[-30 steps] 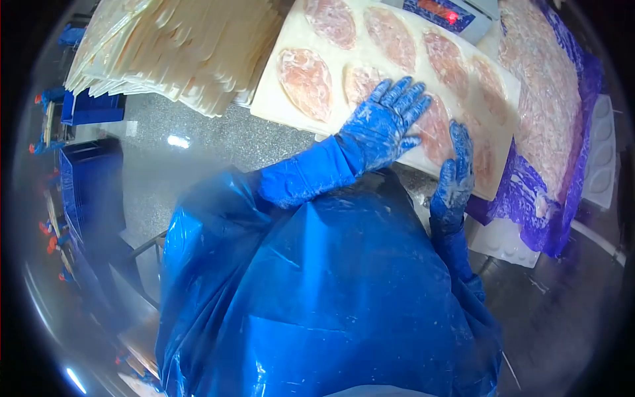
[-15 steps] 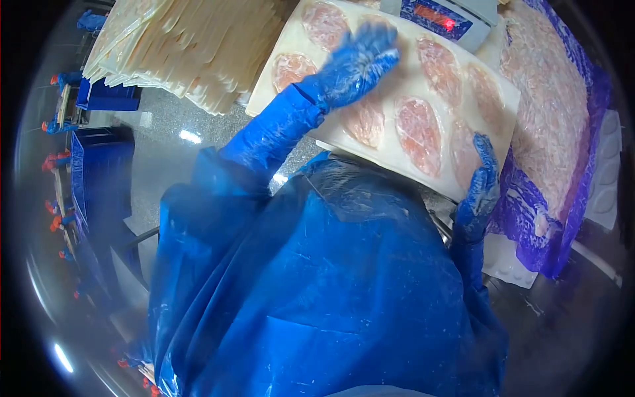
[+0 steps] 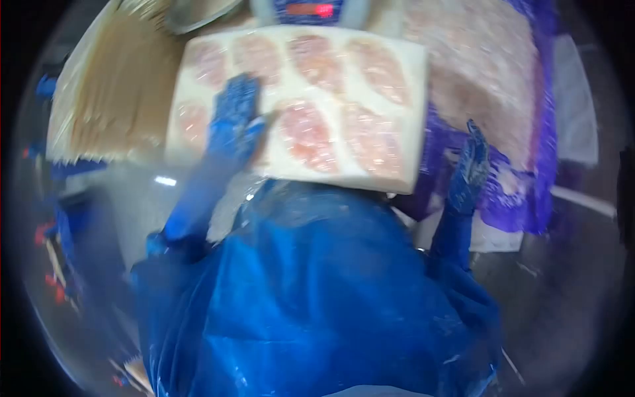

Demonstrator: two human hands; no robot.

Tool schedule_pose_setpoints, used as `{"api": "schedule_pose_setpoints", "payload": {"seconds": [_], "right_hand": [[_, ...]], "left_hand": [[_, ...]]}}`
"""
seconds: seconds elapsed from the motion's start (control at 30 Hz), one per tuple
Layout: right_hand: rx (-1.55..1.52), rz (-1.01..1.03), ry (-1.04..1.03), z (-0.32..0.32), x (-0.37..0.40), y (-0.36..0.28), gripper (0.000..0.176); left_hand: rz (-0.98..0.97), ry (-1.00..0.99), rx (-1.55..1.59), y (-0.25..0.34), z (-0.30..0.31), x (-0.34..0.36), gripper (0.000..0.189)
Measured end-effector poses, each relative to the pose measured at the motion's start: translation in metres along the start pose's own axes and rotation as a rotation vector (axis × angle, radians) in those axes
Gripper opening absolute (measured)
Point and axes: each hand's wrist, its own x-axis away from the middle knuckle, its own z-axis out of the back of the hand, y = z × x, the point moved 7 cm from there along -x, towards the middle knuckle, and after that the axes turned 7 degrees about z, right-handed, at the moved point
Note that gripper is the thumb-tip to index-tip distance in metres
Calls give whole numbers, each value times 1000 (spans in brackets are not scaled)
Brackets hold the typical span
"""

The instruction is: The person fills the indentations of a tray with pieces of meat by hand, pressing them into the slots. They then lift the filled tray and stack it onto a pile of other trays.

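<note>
A white mould tray point(image 3: 410, 145) with several oval hollows lies in front of me, its hollows filled with pale pink meat point(image 3: 307, 135). My left hand point(image 3: 237, 119), in a wet blue glove, rests flat over the tray's left half, covering part of a hollow in the front row. Off the tray's right edge is my right hand point(image 3: 471, 162), also gloved, with fingers stretched upward and nothing in it. It hovers beside the purple plastic sheet point(image 3: 542, 152) that holds a big heap of pale meat point(image 3: 489, 73).
A stack of thin pale sheets point(image 3: 119, 99) stands at the left. Behind the tray are a scale with a red display point(image 3: 311, 10) and a metal bowl point(image 3: 202, 13). White trays point(image 3: 575, 99) lie at the far right. Distant people in blue and red show at the far left.
The tray now appears squarer and further left in view. My left hand has shifted toward its left side, and my right hand has come off its right edge.
</note>
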Motion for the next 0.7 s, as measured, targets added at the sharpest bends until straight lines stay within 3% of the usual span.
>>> {"api": "schedule_pose_setpoints", "payload": {"seconds": [0.1,0.23,0.27,0.33,0.43,0.5,0.53,0.7], "right_hand": [[269,-202,-155,39,15,63,27],[404,-369,-449,44,47,107,21],[410,-379,-443,44,59,124,21],[311,-443,-223,52,84,153,29],[244,-310,-250,22,50,104,33],[732,-205,-68,-2,68,107,31],[741,-217,-64,-2,72,102,31],[-169,-427,-84,-18,55,77,19]], "left_hand": [[36,45,-178,15,-12,17,67],[25,20,-174,40,-5,19,66],[38,22,-168,37,-5,18,66],[86,36,-87,35,-3,17,60],[86,32,-67,38,-2,18,58],[32,32,-79,39,-4,18,57],[17,53,-43,39,-3,18,56],[46,61,-69,36,-2,19,54]]}}
